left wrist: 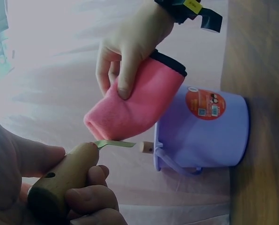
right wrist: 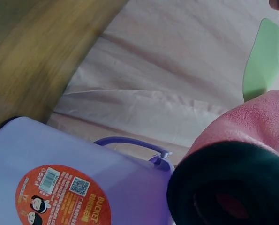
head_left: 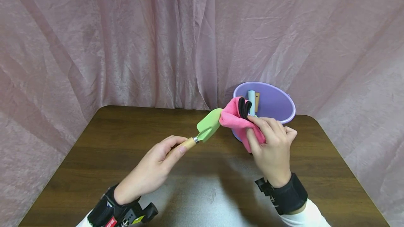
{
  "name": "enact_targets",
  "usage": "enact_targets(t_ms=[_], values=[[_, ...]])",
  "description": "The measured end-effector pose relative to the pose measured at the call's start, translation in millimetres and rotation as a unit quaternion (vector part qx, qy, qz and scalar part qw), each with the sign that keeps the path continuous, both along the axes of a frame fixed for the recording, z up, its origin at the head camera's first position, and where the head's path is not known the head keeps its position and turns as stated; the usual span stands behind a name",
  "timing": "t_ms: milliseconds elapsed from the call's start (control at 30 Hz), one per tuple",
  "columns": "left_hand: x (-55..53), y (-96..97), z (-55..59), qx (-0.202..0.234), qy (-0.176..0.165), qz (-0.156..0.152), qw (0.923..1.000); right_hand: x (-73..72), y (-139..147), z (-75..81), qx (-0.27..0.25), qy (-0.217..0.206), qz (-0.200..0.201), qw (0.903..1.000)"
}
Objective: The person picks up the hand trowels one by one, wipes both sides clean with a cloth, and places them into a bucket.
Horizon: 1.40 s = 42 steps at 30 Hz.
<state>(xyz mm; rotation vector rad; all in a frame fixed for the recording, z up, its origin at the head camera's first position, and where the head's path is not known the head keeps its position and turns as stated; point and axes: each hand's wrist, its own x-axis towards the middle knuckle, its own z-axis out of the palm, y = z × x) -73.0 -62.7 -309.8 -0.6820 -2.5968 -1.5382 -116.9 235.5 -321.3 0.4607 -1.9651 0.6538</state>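
Observation:
My left hand (head_left: 157,164) grips the wooden handle of a small trowel (head_left: 209,125) with a light green blade, held up over the table. In my right hand (head_left: 273,146) is a folded pink cloth (head_left: 236,120) with a black edge, pinched between thumb and fingers. The cloth touches the trowel blade's tip in the head view. Behind the cloth stands a purple bucket (head_left: 271,102), partly covered by it. In the left wrist view the cloth (left wrist: 139,98) hangs beside the thin edge of the blade (left wrist: 116,143).
Inside the bucket stand a light blue handle (head_left: 251,101) and a wooden handle (head_left: 257,101). A round orange label (left wrist: 206,104) is on the bucket's side. The brown wooden table (head_left: 126,129) ends at a pink curtain (head_left: 142,45) behind.

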Motion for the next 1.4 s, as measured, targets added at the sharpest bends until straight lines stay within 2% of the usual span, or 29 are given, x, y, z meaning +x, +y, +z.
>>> enact_targets(t_ms=[200, 500, 833, 1133, 1400], values=[[1.1, 0.3, 1.1, 0.002, 0.000, 0.001, 1.0000, -2.3, 3.5, -1.3, -0.002, -0.009, -0.015, 0.9998], [0.7, -0.1, -0.4, 0.002, -0.002, 0.006, 1.0000, 1.8, 0.9, 1.4, 0.004, 0.001, 0.001, 1.0000], [0.2, -1.0, -0.1, -0.001, -0.009, 0.015, 0.9998, 10.1, -8.9, 6.9, 0.045, 0.042, 0.068, 0.9958], [-2.5, -2.5, 0.8, 0.011, -0.018, 0.023, 0.9995, 14.8, -22.5, 13.1, 0.090, 0.093, 0.132, 0.9827], [-3.7, -6.0, 2.7, 0.020, -0.026, 0.032, 0.9989, 15.2, -28.0, 15.6, 0.124, 0.117, 0.177, 0.9692]])
